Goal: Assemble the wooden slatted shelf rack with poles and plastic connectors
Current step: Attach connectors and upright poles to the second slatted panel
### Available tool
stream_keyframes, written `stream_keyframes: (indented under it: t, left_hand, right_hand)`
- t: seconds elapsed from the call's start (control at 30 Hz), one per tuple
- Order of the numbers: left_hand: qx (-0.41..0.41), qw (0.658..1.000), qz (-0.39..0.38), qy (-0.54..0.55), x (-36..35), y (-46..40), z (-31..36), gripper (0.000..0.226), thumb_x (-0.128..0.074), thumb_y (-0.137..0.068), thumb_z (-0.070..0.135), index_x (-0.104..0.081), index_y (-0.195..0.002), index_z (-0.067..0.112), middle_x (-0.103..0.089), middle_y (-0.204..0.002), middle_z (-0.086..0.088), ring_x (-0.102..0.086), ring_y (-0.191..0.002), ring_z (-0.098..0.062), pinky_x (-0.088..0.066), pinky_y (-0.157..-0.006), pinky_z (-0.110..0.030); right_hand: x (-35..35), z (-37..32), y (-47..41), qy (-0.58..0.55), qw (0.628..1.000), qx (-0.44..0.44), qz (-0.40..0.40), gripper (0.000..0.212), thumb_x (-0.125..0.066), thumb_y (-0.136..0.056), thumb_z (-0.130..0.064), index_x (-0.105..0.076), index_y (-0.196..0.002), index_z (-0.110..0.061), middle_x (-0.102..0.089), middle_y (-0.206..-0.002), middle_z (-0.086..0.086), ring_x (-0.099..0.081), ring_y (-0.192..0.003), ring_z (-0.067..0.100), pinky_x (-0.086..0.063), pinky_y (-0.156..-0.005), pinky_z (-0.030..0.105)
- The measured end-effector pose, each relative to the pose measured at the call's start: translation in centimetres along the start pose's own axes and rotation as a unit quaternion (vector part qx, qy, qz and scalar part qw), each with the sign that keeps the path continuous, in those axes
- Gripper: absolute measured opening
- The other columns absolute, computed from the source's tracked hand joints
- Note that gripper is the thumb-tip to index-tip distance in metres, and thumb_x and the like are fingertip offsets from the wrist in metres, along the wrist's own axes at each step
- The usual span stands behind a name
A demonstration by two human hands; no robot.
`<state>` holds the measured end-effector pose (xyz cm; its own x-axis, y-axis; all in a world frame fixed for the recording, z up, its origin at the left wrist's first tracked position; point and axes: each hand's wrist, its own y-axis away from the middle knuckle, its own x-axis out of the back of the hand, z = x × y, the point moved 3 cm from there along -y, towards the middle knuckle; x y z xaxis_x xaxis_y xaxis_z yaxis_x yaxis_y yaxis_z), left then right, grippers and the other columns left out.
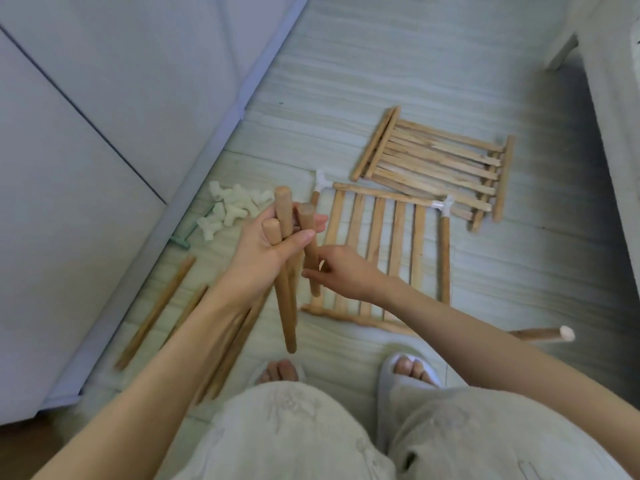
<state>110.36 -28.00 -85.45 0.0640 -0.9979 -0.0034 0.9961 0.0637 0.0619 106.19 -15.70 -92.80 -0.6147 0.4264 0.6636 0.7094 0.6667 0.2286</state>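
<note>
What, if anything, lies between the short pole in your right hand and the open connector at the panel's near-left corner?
Nothing visible blocks it. The right hand pinches the short pole above the slatted panel; the white connector on the left pole sits uncovered beyond the left hand.

Head-worn view – looks steeply down, close over the floor (433, 64).

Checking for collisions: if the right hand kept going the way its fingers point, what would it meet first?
The right hand points left at the short round wooden pole in the left hand; its fingertips look already against it, though depth is unclear.
</note>
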Motion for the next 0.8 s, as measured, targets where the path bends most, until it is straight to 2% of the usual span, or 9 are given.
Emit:
stream_keyframes:
  t: [0.07, 0.1, 0.17, 0.23, 0.37, 0.53, 0.57, 0.67, 0.8]
  left_hand:
    - [0.018, 1.000, 0.006, -0.013, 1.4, -0.1, -0.9, 0.024, -0.056, -0.088, -0.005, -0.056, -0.107, 0.010, -0.069, -0.106, -0.008, -0.067, -0.102, -0.018, -0.052, -0.086, -0.027]
    - [0.030, 0.999, 0.023, -0.017, 2.3, -0.1, -1.5, 0.023, -0.056, -0.089, -0.002, -0.055, -0.110, 0.008, -0.069, -0.106, -0.010, -0.066, -0.102, -0.019, -0.052, -0.088, -0.031]
    - [0.064, 0.994, 0.088, -0.011, 4.1, 0.4, -3.2, 0.021, -0.052, -0.092, 0.001, -0.051, -0.113, 0.004, -0.069, -0.104, -0.014, -0.067, -0.099, -0.023, -0.053, -0.091, -0.037]
    - [0.097, 0.982, 0.160, -0.001, 5.9, 1.4, -4.9, 0.016, -0.049, -0.094, 0.001, -0.048, -0.110, 0.003, -0.067, -0.101, -0.018, -0.067, -0.096, -0.026, -0.052, -0.093, -0.040]
    - [0.133, 0.967, 0.218, 0.011, 8.1, 3.0, -7.3, 0.014, -0.048, -0.094, 0.000, -0.047, -0.108, 0.003, -0.065, -0.096, -0.018, -0.066, -0.096, -0.030, -0.050, -0.096, -0.042]
    - [0.133, 0.962, 0.238, 0.024, 9.1, 3.3, -8.0, 0.010, -0.048, -0.094, -0.001, -0.047, -0.102, 0.006, -0.065, -0.089, -0.016, -0.065, -0.098, -0.036, -0.051, -0.093, -0.041]
    - [0.132, 0.962, 0.240, 0.024, 9.2, 3.2, -8.1, 0.010, -0.048, -0.094, 0.000, -0.048, -0.102, 0.006, -0.065, -0.089, -0.016, -0.065, -0.097, -0.035, -0.051, -0.092, -0.040]
    - [0.129, 0.962, 0.242, 0.015, 9.4, 3.0, -8.2, 0.012, -0.049, -0.094, 0.001, -0.050, -0.097, 0.012, -0.066, -0.087, -0.014, -0.067, -0.093, -0.031, -0.053, -0.089, -0.035]
    - [0.125, 0.962, 0.244, 0.003, 9.6, 3.1, -8.5, 0.018, -0.050, -0.094, 0.001, -0.051, -0.093, 0.019, -0.066, -0.086, -0.014, -0.068, -0.088, -0.025, -0.054, -0.085, -0.030]
  right_hand:
    - [-0.9, 0.3, -0.9, -0.055, 0.998, -0.025, 0.027, 0.012, -0.059, -0.091, -0.019, -0.059, -0.081, -0.015, -0.066, -0.074, -0.007, -0.060, -0.072, 0.010, -0.043, -0.066, 0.012]
    - [-1.4, 0.5, -1.1, -0.110, 0.992, -0.042, 0.037, 0.013, -0.059, -0.091, -0.017, -0.062, -0.077, -0.018, -0.065, -0.073, -0.011, -0.061, -0.071, 0.008, -0.046, -0.068, 0.014]
    - [-2.6, 0.8, -1.4, -0.224, 0.971, -0.078, 0.042, 0.016, -0.060, -0.090, -0.013, -0.066, -0.078, -0.022, -0.068, -0.078, -0.010, -0.066, -0.075, 0.010, -0.055, -0.076, 0.025]
    - [-3.7, 1.2, -1.5, -0.247, 0.963, -0.100, 0.039, 0.008, -0.060, -0.090, -0.013, -0.068, -0.089, -0.013, -0.070, -0.088, 0.002, -0.068, -0.081, 0.019, -0.056, -0.081, 0.036]
    - [-5.1, 1.4, -2.0, -0.178, 0.980, -0.090, 0.007, 0.014, -0.059, -0.091, -0.013, -0.066, -0.097, -0.004, -0.066, -0.103, 0.005, -0.065, -0.084, 0.021, -0.055, -0.082, 0.040]
    - [-5.4, 0.8, -2.4, -0.113, 0.992, -0.061, -0.004, 0.013, -0.056, -0.093, -0.015, -0.064, -0.097, -0.006, -0.067, -0.083, -0.005, -0.064, -0.080, 0.015, -0.054, -0.079, 0.036]
    - [-5.5, 0.7, -2.5, -0.090, 0.995, -0.044, -0.006, 0.014, -0.056, -0.093, -0.014, -0.065, -0.098, -0.005, -0.068, -0.085, -0.004, -0.064, -0.082, 0.014, -0.053, -0.081, 0.033]
    - [-6.1, 0.3, -2.8, -0.014, 0.999, -0.007, -0.041, 0.020, -0.056, -0.092, -0.015, -0.067, -0.104, -0.003, -0.067, -0.109, 0.006, -0.062, -0.096, 0.018, -0.049, -0.087, 0.028]
    - [-7.1, -0.4, -3.5, 0.084, 0.991, 0.029, -0.098, 0.020, -0.054, -0.093, -0.015, -0.062, -0.101, 0.001, -0.065, -0.106, 0.014, -0.060, -0.096, 0.027, -0.046, -0.087, 0.039]
